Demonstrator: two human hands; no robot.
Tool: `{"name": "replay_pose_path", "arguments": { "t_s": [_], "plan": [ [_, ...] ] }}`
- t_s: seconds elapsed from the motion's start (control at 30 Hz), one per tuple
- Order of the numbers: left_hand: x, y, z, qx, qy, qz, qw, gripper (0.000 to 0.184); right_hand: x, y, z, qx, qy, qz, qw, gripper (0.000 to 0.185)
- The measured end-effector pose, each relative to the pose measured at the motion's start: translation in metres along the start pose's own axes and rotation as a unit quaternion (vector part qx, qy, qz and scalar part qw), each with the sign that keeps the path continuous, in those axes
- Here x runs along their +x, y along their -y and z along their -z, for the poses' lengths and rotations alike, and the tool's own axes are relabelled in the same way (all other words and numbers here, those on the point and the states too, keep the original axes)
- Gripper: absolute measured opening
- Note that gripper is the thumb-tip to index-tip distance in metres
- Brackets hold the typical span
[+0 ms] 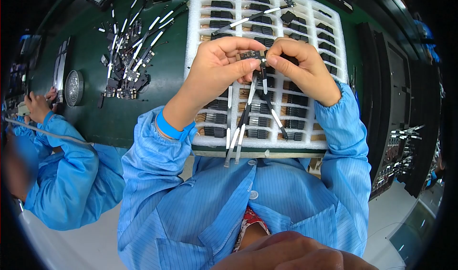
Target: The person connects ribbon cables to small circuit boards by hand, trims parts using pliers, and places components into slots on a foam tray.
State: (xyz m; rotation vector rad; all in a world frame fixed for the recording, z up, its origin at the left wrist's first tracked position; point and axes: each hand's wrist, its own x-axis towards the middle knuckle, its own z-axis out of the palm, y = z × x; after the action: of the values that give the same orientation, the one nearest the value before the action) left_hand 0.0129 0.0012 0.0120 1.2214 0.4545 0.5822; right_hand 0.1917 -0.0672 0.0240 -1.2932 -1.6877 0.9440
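Note:
Above the foam tray (pixel 192 48), my left hand (pixel 220 64) pinches a small dark circuit board (pixel 250 55) between thumb and fingers. My right hand (pixel 301 65) is closed at the board's right end, where a black-and-white flat cable (pixel 265 81) joins it; the exact grip is partly hidden by the fingertips. Several more black-and-white cable strips (pixel 237 136) hang below my left hand, over the tray's front edge. One loose cable with a board end (pixel 253 18) lies across the tray behind my hands. Rows of black parts (pixel 222 13) fill the tray's slots.
A pile of boards with cables (pixel 126 62) lies on the green table (pixel 164 93) at left, near a round metal dish (pixel 73 88). A co-worker's hand (pixel 37 106) and blue sleeve (pixel 67 136) are farther left. Dark racks (pixel 389 103) stand at right.

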Motion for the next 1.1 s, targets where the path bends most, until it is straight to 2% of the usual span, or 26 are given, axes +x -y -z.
{"name": "replay_pose_path", "arguments": {
  "t_s": [0.7,1.1],
  "plan": [
    [-0.0028,0.0,-0.002,0.066,-0.001,0.014,0.998,0.022,0.0026,0.0075,0.0047,-0.167,0.038,0.093,0.981,0.014],
    [-0.0004,0.0039,-0.0009,0.023,0.001,0.015,1.0,0.026,0.0006,0.006,0.0067,-0.091,0.034,0.04,0.994,0.015]
  ]
}}
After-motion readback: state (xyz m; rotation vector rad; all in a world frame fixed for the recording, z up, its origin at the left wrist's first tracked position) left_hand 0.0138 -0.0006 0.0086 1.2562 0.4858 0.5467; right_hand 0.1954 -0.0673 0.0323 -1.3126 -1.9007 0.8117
